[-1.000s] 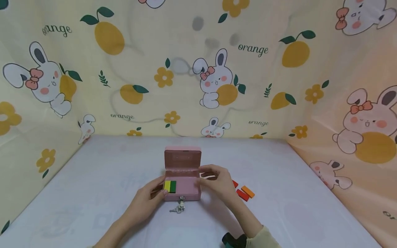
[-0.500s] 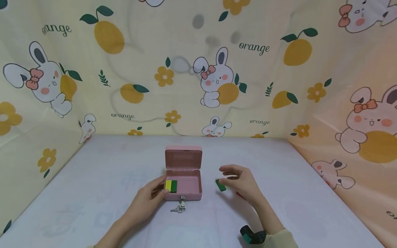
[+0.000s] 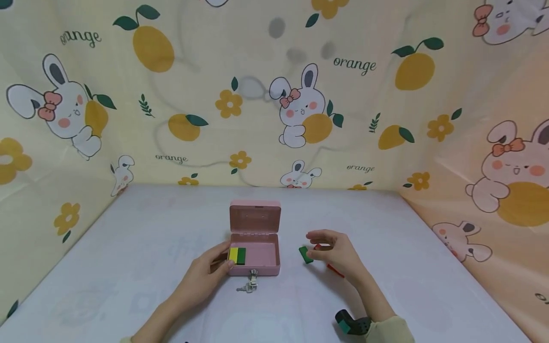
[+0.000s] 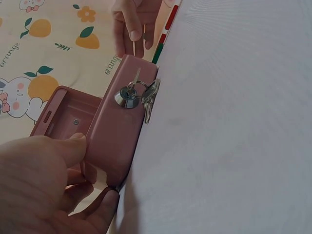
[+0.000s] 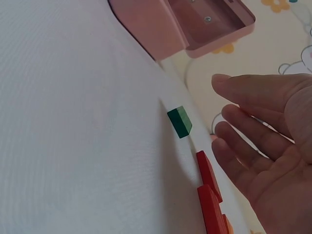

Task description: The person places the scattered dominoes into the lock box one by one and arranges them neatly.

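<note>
Clerk: Head view?

Keeper: One pink cash box (image 3: 268, 271), lid raised, on the desk (image 3: 128, 247), roughly central. Inside, left end: one yellow block (image 3: 233, 255) and one dark green block (image 3: 241, 256), side by side. Left hand (image 3: 205, 271): gripping the box's left end. Right hand (image 3: 339, 252): released, just beside one loose green block (image 3: 304, 255), right of the box.

Clerk: Left wrist view?

Keeper: One silver lock (image 4: 125, 99) on the box's front wall, with keys (image 4: 150, 95) hanging at it. Left thumb on the box's edge, fingers against its end.

Clerk: Right wrist view?

Keeper: Right hand empty, thumb and fingers apart. On the desk: the loose green block; two red blocks (image 5: 209, 207), overlapping in view; one orange block (image 5: 227, 224), mostly hidden.
</note>
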